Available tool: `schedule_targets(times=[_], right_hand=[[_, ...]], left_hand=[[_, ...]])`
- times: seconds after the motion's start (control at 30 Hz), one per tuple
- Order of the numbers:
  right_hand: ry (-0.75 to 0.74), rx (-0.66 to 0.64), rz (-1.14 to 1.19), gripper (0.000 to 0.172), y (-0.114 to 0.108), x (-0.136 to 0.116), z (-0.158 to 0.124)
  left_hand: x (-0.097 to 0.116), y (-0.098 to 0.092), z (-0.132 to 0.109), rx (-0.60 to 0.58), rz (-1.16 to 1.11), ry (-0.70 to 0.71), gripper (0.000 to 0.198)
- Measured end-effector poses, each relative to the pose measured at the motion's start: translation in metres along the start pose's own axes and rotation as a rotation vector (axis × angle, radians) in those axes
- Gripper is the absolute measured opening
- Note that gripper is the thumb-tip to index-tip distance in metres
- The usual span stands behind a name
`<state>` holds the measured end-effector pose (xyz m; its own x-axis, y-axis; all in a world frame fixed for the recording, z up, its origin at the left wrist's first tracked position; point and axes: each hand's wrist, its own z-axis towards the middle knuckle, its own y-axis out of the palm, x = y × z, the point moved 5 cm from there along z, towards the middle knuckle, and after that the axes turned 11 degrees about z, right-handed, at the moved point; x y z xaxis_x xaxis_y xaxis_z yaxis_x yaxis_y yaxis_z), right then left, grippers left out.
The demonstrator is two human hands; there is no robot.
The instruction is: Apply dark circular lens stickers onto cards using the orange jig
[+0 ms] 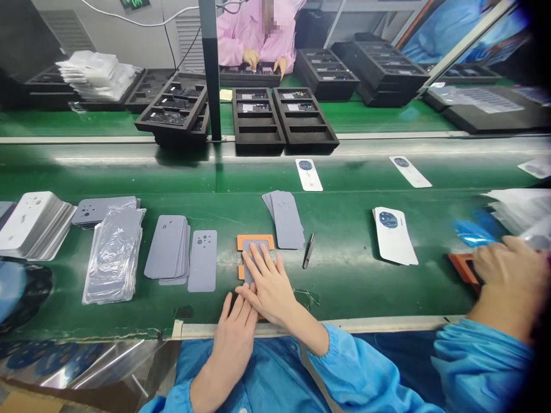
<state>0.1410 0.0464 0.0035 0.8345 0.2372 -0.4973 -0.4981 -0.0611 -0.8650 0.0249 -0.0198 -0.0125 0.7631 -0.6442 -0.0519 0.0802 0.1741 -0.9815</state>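
Note:
My right hand (271,287) lies flat with its fingers stretched over a grey phone back panel (248,276) seated in an orange fixture (243,238). My left hand (236,338) rests just below, its fingertips straight and partly under the right hand, at the lower end of the fixture. Both hands cover much of the panel and fixture. To the right of them lies a pair of dark tweezers (309,250). A small fanned stack of grey panels (288,221) sits beyond the right hand. One single grey panel (202,261) lies to the left.
Left are grey panels (166,246), a plastic-wrapped stack (112,258) and white panels (32,223). White panels with dark camera rings (394,235) lie right. A co-worker's hand (510,269) works at another orange fixture (462,267). Black trays (258,137) and a pink-sleeved person are across the bench.

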Motion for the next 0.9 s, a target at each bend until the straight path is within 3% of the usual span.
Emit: schedule_targets(times=[0.27,0.5,0.7,0.9], right_hand=[[0.095,0.046,0.037,0.077,0.003,0.002,0.016],[0.146,0.248,0.098,0.065,-0.003,0.02,-0.011],[0.229,0.236,0.266,0.052,-0.008,0.021,-0.031],[0.152,0.328,0.408,0.05,-0.031,-0.01,-0.035]], left_hand=[[0.003,0.005,-0.002,0.008,-0.042,-0.046,0.05],[0.002,0.0,0.0,0.026,-0.1,-0.085,0.066],[-0.013,-0.012,0.008,0.052,-0.536,-0.2,0.06],[-0.044,-0.019,0.012,0.087,-1.174,-0.594,0.048]])
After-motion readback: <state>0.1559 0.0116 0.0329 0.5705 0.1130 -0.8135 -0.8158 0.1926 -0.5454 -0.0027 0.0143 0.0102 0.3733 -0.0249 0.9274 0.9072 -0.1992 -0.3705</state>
